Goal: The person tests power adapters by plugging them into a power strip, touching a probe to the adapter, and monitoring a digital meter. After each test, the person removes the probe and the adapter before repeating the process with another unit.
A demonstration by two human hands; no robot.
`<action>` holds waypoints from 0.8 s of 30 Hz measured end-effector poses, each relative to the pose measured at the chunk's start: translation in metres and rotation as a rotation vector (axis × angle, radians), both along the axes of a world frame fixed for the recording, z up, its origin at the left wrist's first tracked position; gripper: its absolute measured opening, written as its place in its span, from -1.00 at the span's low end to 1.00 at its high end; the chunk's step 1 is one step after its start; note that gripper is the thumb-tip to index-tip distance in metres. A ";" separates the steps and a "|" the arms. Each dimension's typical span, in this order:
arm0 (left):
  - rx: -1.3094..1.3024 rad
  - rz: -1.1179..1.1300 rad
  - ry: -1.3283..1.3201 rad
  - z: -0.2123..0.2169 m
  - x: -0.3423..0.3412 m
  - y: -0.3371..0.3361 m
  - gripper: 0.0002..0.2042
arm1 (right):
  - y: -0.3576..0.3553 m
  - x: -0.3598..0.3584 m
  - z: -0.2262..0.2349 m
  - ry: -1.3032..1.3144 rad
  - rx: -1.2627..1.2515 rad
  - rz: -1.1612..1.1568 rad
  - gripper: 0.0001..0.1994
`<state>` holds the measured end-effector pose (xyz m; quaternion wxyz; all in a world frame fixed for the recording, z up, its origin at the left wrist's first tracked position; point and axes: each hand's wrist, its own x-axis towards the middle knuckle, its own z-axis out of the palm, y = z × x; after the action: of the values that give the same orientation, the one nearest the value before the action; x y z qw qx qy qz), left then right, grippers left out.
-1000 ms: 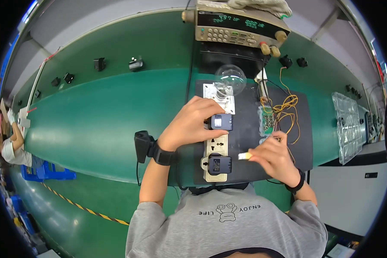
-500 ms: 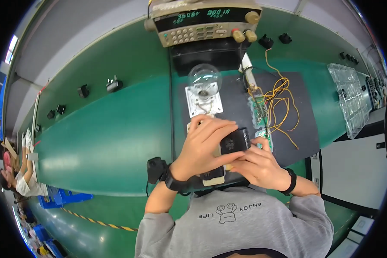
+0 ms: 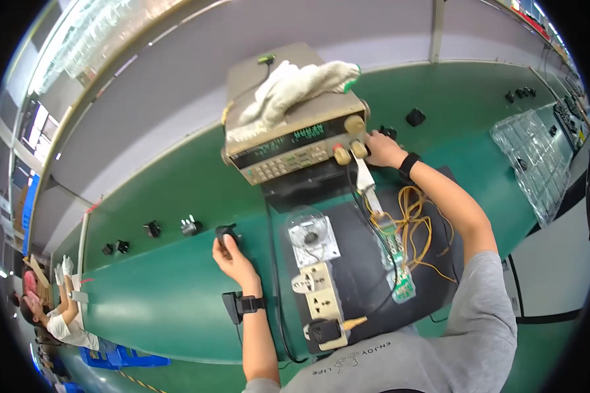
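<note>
My left hand (image 3: 236,265) is closed on a small black power adapter (image 3: 227,231) at the left of the dark mat, near a row of similar adapters. My right hand (image 3: 385,152) reaches far forward to the right side of the bench power supply (image 3: 295,141). Its curled fingers are at another black adapter (image 3: 389,132), partly hidden by the hand, and seem to grip it. Between my arms lies a white power strip (image 3: 322,301) with a black adapter (image 3: 322,331) plugged into its near end. A clear glass bulb (image 3: 306,224) stands on a white plate just beyond the strip.
Green circuit boards (image 3: 392,249) with yellow wires (image 3: 410,223) lie on the dark mat (image 3: 360,288). A white glove (image 3: 295,92) rests on the power supply. Several adapters (image 3: 191,226) stand at the left; a clear tray (image 3: 534,164) is at the right. A co-worker (image 3: 59,314) is far left.
My hands have parted from the black adapter they held together over the strip. The left has moved left with a black adapter; the right has stretched forward to another one. The view has tilted up.
</note>
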<state>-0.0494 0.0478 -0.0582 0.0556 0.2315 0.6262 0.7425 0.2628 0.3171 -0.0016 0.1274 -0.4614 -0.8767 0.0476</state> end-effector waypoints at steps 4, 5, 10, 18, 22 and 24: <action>-0.275 0.151 0.289 0.001 -0.012 0.038 -0.57 | 0.018 0.001 -0.010 0.074 -0.066 -0.018 -0.47; -0.213 0.128 0.304 0.002 -0.022 0.047 -0.57 | 0.014 0.000 -0.005 0.075 -0.056 -0.009 -0.47; -0.414 0.173 0.398 0.010 -0.038 0.083 -0.52 | -0.032 0.008 0.023 0.184 -0.058 -0.014 -0.59; -0.306 0.348 0.376 -0.004 -0.039 0.087 -0.33 | -0.137 0.020 0.094 0.490 0.092 0.194 -0.48; -0.106 0.267 0.296 -0.014 -0.044 0.068 -0.37 | -0.194 0.008 0.105 0.468 -0.176 0.263 -0.34; -0.100 0.196 0.204 -0.003 -0.031 0.055 -0.39 | -0.216 0.001 0.100 0.484 -0.295 0.290 -0.34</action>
<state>-0.0808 0.1032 -0.0608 -0.0698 0.2403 0.6843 0.6849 0.2642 0.1007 0.0987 0.2561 -0.3204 -0.8612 0.3001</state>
